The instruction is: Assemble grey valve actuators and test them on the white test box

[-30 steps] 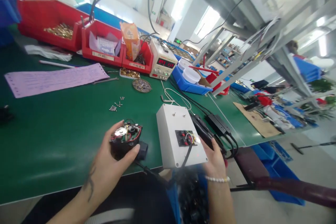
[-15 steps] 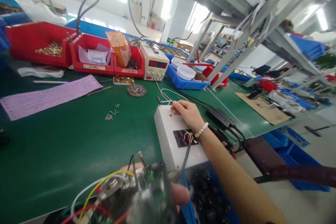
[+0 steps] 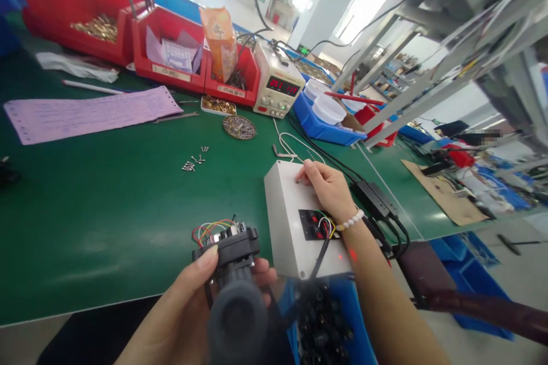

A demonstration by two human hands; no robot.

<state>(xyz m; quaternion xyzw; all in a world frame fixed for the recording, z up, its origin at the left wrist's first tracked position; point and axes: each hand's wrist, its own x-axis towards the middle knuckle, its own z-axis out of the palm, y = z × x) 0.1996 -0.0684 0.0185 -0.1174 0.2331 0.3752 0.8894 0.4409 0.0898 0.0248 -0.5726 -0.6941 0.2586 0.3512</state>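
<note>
My left hand (image 3: 188, 311) is closed around a black device (image 3: 233, 285) with a round dark front end and coloured wires (image 3: 209, 230) sprouting from its far side, held above the table's near edge. My right hand (image 3: 327, 188) rests on the top of a white box (image 3: 291, 222), its fingers curled and pinching at a small switch near the box's far end. The box carries a black terminal panel (image 3: 314, 224) with red and yellow wires and a black cable running off toward me.
On the green mat (image 3: 107, 211) lie a few small screws (image 3: 194, 159), a pink sheet (image 3: 89, 114), a round circuit board (image 3: 239, 127) and black adapters (image 3: 377, 199). Red bins (image 3: 165, 51) and a power supply (image 3: 278, 88) line the far side. A blue bin of black parts (image 3: 325, 319) sits below.
The device in my left hand has turned so its round dark end faces me and has dropped lower in view. My right hand stays on the white box's far end.
</note>
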